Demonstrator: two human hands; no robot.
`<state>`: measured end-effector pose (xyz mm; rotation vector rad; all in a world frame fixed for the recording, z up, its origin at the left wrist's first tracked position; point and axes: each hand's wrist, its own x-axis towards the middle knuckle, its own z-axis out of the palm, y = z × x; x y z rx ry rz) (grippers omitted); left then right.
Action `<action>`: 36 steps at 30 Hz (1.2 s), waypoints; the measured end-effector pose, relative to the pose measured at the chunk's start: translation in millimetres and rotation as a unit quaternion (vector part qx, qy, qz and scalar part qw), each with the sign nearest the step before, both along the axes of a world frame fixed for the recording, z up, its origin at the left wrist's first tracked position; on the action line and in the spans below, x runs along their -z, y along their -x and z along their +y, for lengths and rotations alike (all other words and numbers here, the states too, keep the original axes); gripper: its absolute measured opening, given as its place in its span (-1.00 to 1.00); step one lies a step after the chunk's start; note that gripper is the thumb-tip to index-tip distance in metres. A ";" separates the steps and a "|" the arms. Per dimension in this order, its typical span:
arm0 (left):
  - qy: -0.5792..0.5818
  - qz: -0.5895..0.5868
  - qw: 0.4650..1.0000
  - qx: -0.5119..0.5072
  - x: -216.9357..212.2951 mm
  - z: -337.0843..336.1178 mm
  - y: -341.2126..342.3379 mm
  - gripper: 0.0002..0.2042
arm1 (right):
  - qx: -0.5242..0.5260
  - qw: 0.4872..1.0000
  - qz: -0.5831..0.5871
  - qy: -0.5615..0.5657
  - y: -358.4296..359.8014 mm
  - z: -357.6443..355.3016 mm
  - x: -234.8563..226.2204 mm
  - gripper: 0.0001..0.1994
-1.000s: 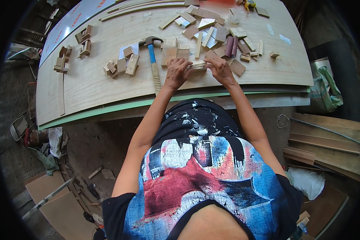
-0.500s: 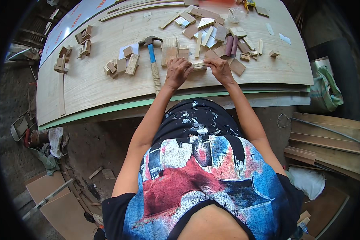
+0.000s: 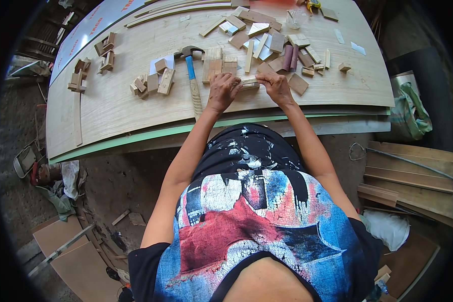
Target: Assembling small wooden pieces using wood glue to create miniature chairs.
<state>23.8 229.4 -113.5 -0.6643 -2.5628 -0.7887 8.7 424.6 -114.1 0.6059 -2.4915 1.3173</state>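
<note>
Both of my hands grip a short, pale wood strip (image 3: 248, 80) near the front edge of the plywood table. My left hand (image 3: 223, 90) is closed at its left end, fingers curled. At the other end, my right hand (image 3: 275, 87) pinches with bent fingers. Just beneath the strip lies another small wood piece (image 3: 250, 86), partly covered. Wooden blocks (image 3: 213, 65) stand right behind my left hand. A claw hammer (image 3: 191, 70) with a blue and wood-coloured handle lies left of them. The fingertips are too small to make out fully.
Many wood offcuts (image 3: 277, 43) and two maroon cylinders (image 3: 288, 57) are heaped behind my right hand. Small block assemblies (image 3: 78, 75) sit at the table's left. A tape measure (image 3: 313, 5) is at the far edge. Boards (image 3: 412, 168) are stacked on the floor at right.
</note>
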 end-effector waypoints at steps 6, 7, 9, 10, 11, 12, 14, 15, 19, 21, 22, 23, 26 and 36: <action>0.003 0.000 1.000 0.000 -0.2 0.6 0.6 -0.86 | -0.014 1.000 0.005 -0.001 -1.6 2.5 -3.5 -0.85; 0.005 0.002 1.000 -0.001 -0.2 0.5 0.5 -0.86 | -0.022 1.000 -0.005 0.003 -2.2 2.8 -5.0 -0.83; 0.006 0.002 1.000 -0.003 -0.1 -0.1 -0.1 -0.86 | -0.031 0.999 -0.016 0.006 -4.1 2.3 -7.7 -0.80; 0.007 0.002 1.000 -0.003 -0.3 0.0 -0.1 -0.86 | -0.026 0.999 -0.030 0.021 -5.4 1.7 -8.1 -0.78; 0.007 0.001 1.000 -0.002 -0.5 0.2 0.0 -0.86 | -0.021 0.998 -0.044 0.037 -6.2 1.1 -8.2 -0.75; 0.005 -0.001 1.000 -0.002 -0.6 0.4 0.1 -0.86 | -0.020 0.998 -0.045 0.036 -6.4 0.8 -8.1 -0.75; 0.003 -0.002 1.000 -0.002 -0.6 0.8 -0.1 -0.86 | -0.016 0.996 -0.067 0.052 -6.3 0.8 -7.2 -0.75; 0.002 -0.004 1.000 -0.002 -0.6 1.0 -0.3 -0.87 | -0.016 0.996 -0.067 0.052 -6.1 1.3 -6.3 -0.75; 0.004 -0.002 1.000 -0.004 -0.6 0.5 -0.3 -0.87 | -0.015 1.000 -0.023 0.008 -3.9 1.5 -2.6 -0.81; 0.003 -0.004 1.000 -0.004 -0.6 0.6 -0.4 -0.87 | -0.014 1.000 -0.005 0.005 -3.1 0.8 -1.8 -0.83; 0.001 -0.005 1.000 -0.004 -0.9 0.9 -0.3 -0.87 | -0.013 1.000 -0.006 0.001 -2.2 0.9 -1.3 -0.84; 0.002 -0.005 1.000 -0.004 -1.2 0.8 -0.4 -0.87 | -0.012 1.000 -0.007 -0.003 -1.4 1.1 -0.9 -0.86; 0.004 -0.004 1.000 -0.005 -1.5 0.1 -0.9 -0.86 | -0.020 1.000 0.003 0.002 0.9 1.6 0.5 -0.86; 0.000 -0.003 1.000 -0.002 -2.0 0.1 -0.4 -0.87 | -0.023 1.000 -0.008 0.013 4.2 1.7 4.7 -0.86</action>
